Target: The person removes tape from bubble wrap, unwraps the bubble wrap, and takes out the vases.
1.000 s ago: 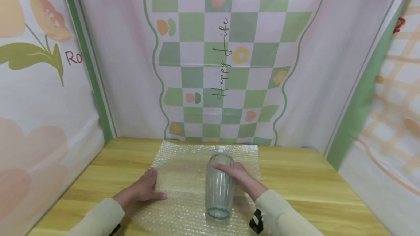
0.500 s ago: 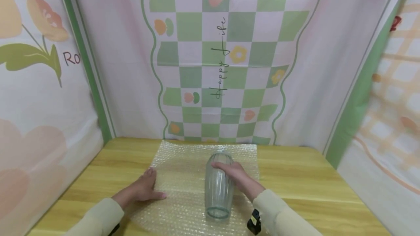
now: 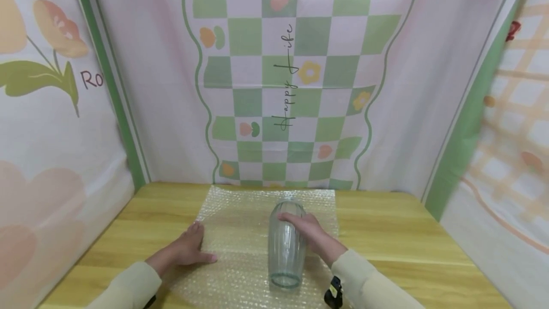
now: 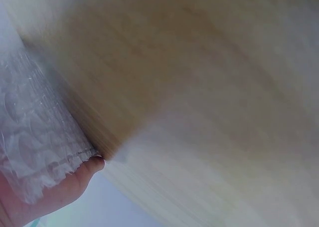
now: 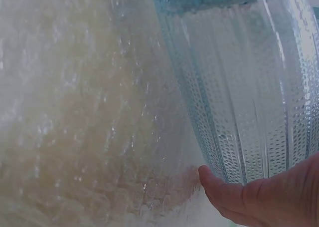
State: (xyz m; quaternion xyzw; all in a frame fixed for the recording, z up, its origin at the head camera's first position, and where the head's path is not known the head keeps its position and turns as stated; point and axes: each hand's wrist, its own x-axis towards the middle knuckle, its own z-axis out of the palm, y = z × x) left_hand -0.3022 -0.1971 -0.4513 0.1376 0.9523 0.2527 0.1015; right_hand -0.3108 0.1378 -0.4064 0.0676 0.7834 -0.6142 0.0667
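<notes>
A clear ribbed glass vase (image 3: 286, 252) lies on its side on a sheet of bubble wrap (image 3: 240, 232), one round end facing me. My right hand (image 3: 310, 230) grips it near the far end, thumb across the top; the other fingers are hidden behind the glass. Dotted texture shows on the vase (image 5: 249, 97) close above the thumb in the right wrist view. At the sheet's left edge my left hand (image 3: 188, 247) rests with its thumb stretched over the wrap. In the left wrist view the edge of the bubble wrap (image 4: 37, 122) lies against a finger.
The light wooden table (image 3: 386, 237) extends on both sides of the sheet. Printed cloth hangs behind it, with a green checked panel (image 3: 283, 104), and more cloth stands at the left (image 3: 55, 132) and right. A small black device (image 3: 333, 292) sits below the right sleeve.
</notes>
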